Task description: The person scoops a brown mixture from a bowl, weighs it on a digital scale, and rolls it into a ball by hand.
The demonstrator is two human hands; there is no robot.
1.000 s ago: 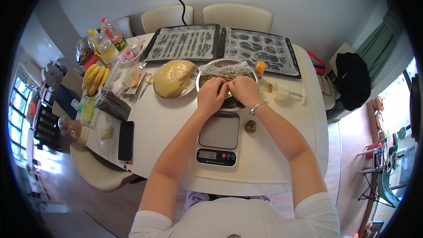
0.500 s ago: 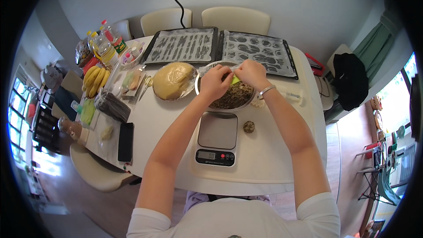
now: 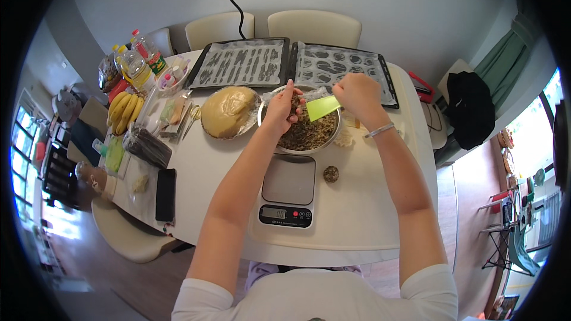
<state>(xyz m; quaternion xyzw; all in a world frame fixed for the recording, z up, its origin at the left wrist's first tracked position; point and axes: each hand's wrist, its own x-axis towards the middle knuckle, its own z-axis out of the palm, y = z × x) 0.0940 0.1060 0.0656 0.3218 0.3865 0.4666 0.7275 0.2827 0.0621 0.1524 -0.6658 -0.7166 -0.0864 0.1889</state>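
My right hand (image 3: 360, 98) grips a lime-green scraper (image 3: 322, 109), its flat blade over a metal bowl (image 3: 339, 129). Brown crumbly filling (image 3: 306, 135) lies in that bowl. Above the bowl's left side, my left hand (image 3: 282, 109) is cupped with its thumb up. A clump of the same filling (image 3: 294, 105) rests in its palm and curled fingers. On the near side of the bowl stands a kitchen scale (image 3: 289, 179) with a bare plate. A rolled ball of filling (image 3: 331, 174) sits just right of the scale.
Left of the bowl is a plastic-covered mound of yellowish dough (image 3: 228, 112). Two lined baking trays (image 3: 241, 65) lie at the back. Bananas (image 3: 125, 110), oil bottles (image 3: 135, 70), a dark bag (image 3: 147, 145) and a black phone (image 3: 166, 195) occupy the left side.
My hands have moved apart, the right one rightward with the scraper. The left has turned, and filling now shows in its palm. The whole view has shifted slightly.
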